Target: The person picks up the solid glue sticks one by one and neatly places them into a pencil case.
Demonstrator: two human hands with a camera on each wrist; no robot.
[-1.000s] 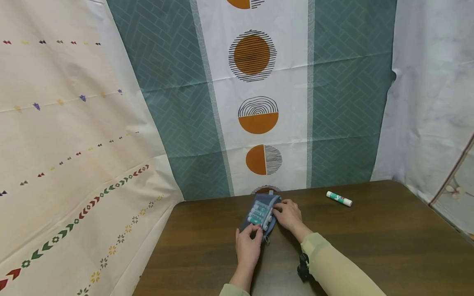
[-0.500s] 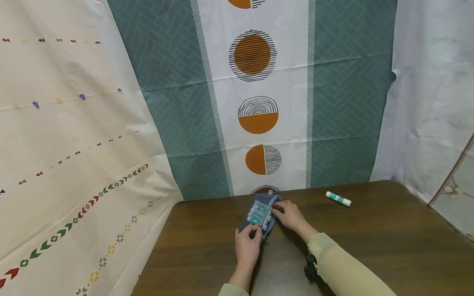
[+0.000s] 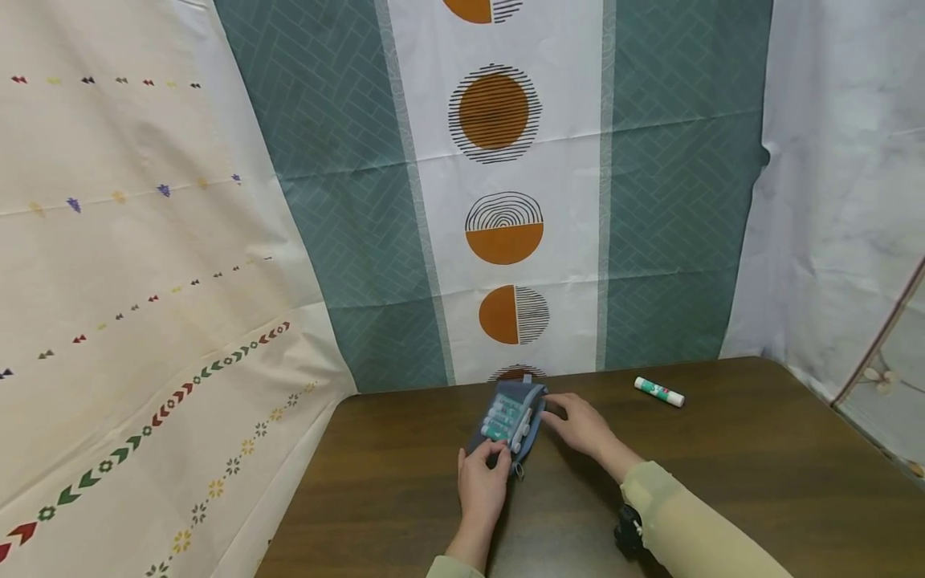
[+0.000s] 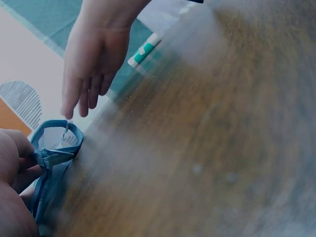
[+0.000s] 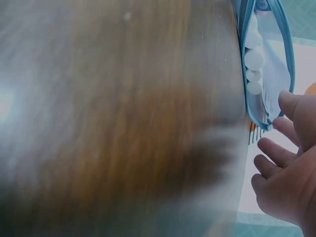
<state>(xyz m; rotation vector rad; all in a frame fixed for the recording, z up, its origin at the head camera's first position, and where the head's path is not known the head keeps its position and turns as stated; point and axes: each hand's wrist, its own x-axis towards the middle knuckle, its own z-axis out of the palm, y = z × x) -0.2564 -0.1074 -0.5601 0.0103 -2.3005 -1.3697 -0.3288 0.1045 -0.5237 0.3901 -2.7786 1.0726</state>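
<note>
A blue zip pouch [image 3: 519, 390] with a clear front lies at the table's back edge, glue sticks [image 3: 503, 419] showing inside. My left hand [image 3: 482, 486] pinches its near end by the zipper, seen also in the left wrist view, where the blue zipper edge [image 4: 42, 190] stands between thumb and fingers. The pouch's mouth gapes; in the right wrist view, several white glue stick ends [image 5: 254, 59] show through it. My right hand [image 3: 580, 421] is just right of the pouch, fingers loosely extended and nothing in them. Another glue stick [image 3: 659, 392], green and white, lies farther right.
The brown wooden table [image 3: 708, 482] runs out to both sides. Behind it hangs a green and white patterned curtain [image 3: 571, 201], with a cream embroidered cloth [image 3: 181, 265] at the left. A small black device [image 3: 629, 531] is strapped at the right wrist.
My right hand has drawn back rightward from the pouch's open edge, its fingers loosening. The left hand keeps its pinch, and the pouch stays about where it was.
</note>
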